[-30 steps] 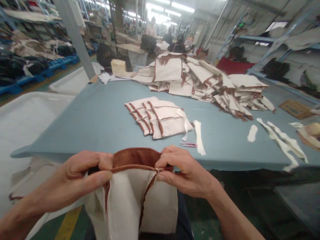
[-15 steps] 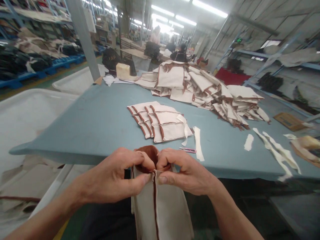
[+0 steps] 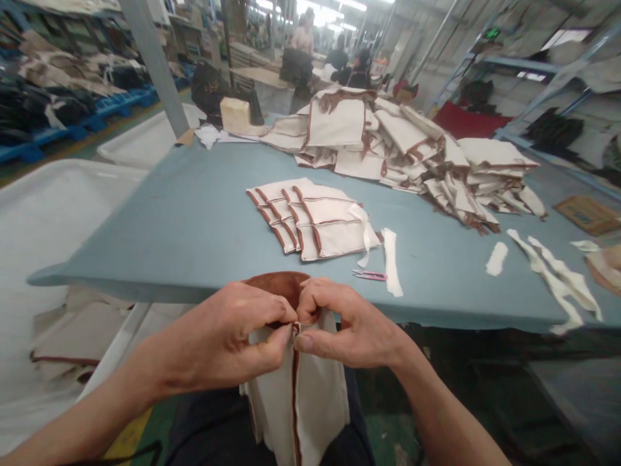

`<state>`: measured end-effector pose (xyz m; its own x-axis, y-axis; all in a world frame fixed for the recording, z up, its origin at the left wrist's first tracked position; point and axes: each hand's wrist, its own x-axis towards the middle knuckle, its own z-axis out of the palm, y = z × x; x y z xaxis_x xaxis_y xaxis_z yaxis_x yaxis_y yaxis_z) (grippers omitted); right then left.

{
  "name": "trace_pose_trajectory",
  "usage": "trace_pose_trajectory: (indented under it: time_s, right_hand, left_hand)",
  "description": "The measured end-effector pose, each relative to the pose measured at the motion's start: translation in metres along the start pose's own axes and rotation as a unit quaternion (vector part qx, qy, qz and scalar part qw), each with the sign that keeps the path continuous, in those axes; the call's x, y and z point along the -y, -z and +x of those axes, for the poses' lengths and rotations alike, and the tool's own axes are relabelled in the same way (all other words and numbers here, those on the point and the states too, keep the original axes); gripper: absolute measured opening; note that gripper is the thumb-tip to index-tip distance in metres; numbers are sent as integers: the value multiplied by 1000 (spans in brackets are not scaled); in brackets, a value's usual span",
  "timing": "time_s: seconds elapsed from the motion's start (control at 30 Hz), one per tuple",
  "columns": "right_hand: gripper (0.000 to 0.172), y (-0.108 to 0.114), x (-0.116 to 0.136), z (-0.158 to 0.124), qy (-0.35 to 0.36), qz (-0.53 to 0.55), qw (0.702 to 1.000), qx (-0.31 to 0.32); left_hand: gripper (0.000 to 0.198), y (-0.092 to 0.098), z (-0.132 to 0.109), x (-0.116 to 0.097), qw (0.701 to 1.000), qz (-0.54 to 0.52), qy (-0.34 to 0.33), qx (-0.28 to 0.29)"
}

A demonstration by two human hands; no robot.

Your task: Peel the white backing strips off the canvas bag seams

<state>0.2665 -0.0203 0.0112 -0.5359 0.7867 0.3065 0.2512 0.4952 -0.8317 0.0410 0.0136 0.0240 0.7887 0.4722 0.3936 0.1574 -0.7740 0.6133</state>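
Both hands pinch the top of a cream fabric bag (image 3: 310,395) with brown trim, held upright below the near table edge. My left hand (image 3: 228,340) grips its left top corner, thumb and fingers closed. My right hand (image 3: 344,320) pinches the right top corner, touching the left hand's fingertips. The bag's brown inner lining shows just above the knuckles. The two side folds are pressed together along a brown centre seam.
A blue-grey table (image 3: 169,220) carries a fanned row of folded bags (image 3: 310,220), a big heap of bags (image 3: 402,142), small pink snips (image 3: 369,276) and white fabric strips (image 3: 392,259). A white bin (image 3: 53,207) stands at left. People work at the far end.
My hands have come together, closing the bag's open mouth into a narrow fold. The bag has risen slightly towards the table edge.
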Motion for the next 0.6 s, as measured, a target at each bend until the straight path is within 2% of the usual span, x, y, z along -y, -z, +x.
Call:
trace_pose_trajectory:
  time_s: [0.13, 0.33, 0.6]
  right_hand:
    - [22, -1, -2, -3, -16, 13, 1000, -1]
    - [18, -4, 2, -2, -13, -2, 1000, -19]
    - [14, -12, 13, 1, 21, -107, 990, -90]
  left_hand:
    - [25, 0, 2, 0, 1000, -13, 2, 2]
    - [27, 1, 4, -9, 995, -75, 66, -10]
    - [28, -4, -6, -8, 991, -86, 100, 16]
